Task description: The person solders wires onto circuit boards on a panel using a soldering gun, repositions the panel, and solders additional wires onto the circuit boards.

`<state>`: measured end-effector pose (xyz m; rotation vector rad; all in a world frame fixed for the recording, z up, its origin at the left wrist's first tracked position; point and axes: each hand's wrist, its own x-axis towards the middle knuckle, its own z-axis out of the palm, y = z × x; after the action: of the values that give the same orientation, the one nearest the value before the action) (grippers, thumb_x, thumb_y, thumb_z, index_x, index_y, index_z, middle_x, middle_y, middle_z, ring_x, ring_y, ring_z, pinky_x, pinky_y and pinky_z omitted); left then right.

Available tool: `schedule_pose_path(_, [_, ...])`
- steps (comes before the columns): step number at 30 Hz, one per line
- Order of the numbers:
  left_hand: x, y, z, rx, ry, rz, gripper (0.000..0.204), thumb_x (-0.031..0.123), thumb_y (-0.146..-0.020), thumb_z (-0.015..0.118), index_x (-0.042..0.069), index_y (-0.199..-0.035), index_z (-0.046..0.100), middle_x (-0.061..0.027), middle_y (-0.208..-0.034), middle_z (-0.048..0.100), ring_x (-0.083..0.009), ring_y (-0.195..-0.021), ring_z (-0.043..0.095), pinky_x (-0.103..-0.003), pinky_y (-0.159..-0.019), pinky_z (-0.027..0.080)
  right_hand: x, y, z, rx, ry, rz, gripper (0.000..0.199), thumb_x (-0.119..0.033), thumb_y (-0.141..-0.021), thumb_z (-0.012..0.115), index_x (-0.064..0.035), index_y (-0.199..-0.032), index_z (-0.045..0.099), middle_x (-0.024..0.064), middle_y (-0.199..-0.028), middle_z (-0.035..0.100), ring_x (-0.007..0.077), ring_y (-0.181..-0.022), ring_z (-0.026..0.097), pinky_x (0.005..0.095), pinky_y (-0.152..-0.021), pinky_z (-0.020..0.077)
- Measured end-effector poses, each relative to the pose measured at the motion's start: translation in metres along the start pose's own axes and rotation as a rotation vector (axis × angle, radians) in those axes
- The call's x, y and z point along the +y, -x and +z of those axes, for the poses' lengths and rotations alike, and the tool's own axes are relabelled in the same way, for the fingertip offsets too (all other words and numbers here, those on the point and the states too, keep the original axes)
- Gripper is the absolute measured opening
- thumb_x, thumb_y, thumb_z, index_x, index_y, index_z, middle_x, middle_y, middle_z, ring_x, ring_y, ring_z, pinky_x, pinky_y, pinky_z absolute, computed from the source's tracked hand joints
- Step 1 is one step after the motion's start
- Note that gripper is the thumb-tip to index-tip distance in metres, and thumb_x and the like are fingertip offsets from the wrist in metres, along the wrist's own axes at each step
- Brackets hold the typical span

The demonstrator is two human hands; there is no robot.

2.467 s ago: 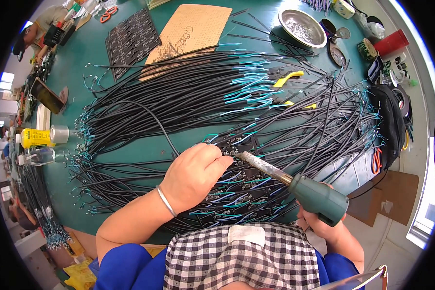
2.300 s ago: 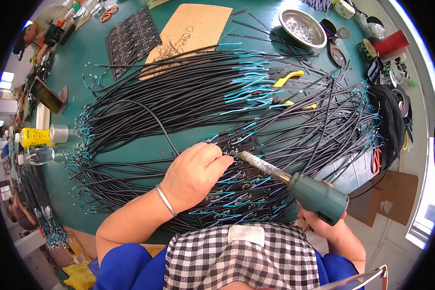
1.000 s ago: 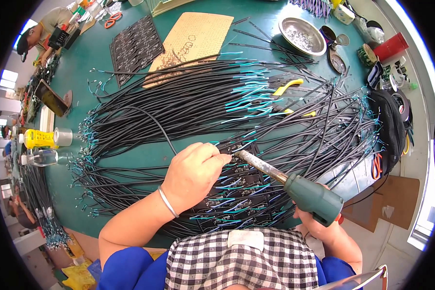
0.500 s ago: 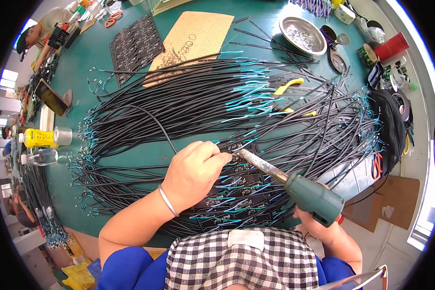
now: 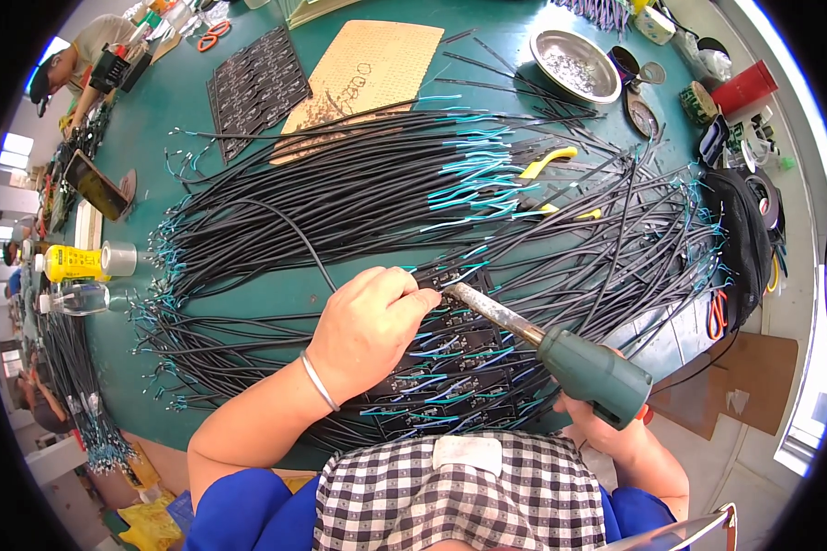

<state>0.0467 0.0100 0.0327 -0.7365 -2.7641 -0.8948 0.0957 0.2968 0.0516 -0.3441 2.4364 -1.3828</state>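
My left hand (image 5: 368, 326), with a thin metal bangle at the wrist, pinches a black wire against a dark circuit board panel (image 5: 450, 367) that lies on the green table (image 5: 239, 303). My right hand (image 5: 606, 432) grips a green-handled soldering iron (image 5: 579, 363). Its metal tip (image 5: 455, 290) touches the board right beside my left fingertips. Blue-tipped black wires are soldered in rows across the panel. A thick spread of loose black wires (image 5: 386, 202) with teal stripped ends covers the table beyond.
Another dark panel (image 5: 253, 87) and a brown perforated board (image 5: 363, 69) lie at the far side. A metal bowl (image 5: 574, 62), a red cup (image 5: 742, 87), yellow-handled cutters (image 5: 551, 165), a yellow bottle (image 5: 69, 264) and a person at the far left (image 5: 73, 55) surround the work.
My left hand and the iron's tip have shifted slightly along the panel; both stay together at a solder point. The view has tilted a little.
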Motion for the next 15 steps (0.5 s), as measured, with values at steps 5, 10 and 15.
schedule_pose_path(5, [-0.0010, 0.0004, -0.0006, -0.021, -0.010, 0.022, 0.017, 0.002, -0.070, 0.064, 0.005, -0.087, 0.063, -0.0055, -0.077, 0.053, -0.0232, -0.068, 0.054, -0.033, -0.060, 0.048, 0.0000, 0.0025, -0.0009, -0.005, 0.010, 0.021, 0.031, -0.005, -0.069, 0.067, -0.0076, -0.100, 0.065, 0.0075, -0.097, 0.065, 0.0275, -0.089, 0.062, 0.0344, -0.081, 0.0503])
schedule_pose_path(10, [0.0001, 0.0001, -0.0002, -0.018, -0.009, -0.004, 0.024, -0.004, -0.066, 0.064, 0.008, -0.086, 0.065, -0.0054, -0.074, 0.055, -0.0238, -0.066, 0.056, -0.033, -0.059, 0.048, 0.0011, 0.0028, -0.0001, 0.021, -0.077, 0.058, 0.029, -0.005, -0.069, 0.067, -0.0071, -0.098, 0.065, 0.0080, -0.096, 0.065, 0.0273, -0.089, 0.063, 0.0346, -0.080, 0.0505])
schedule_pose_path(15, [-0.0001, -0.0001, -0.0001, -0.001, -0.006, -0.002, 0.024, -0.004, -0.066, 0.065, 0.008, -0.087, 0.064, -0.0053, -0.074, 0.055, -0.0238, -0.066, 0.056, -0.033, -0.060, 0.048, 0.0011, 0.0000, 0.0023, -0.002, 0.003, 0.039, 0.028, -0.005, -0.070, 0.067, -0.0069, -0.098, 0.065, 0.0080, -0.096, 0.065, 0.0270, -0.088, 0.062, 0.0343, -0.080, 0.0506])
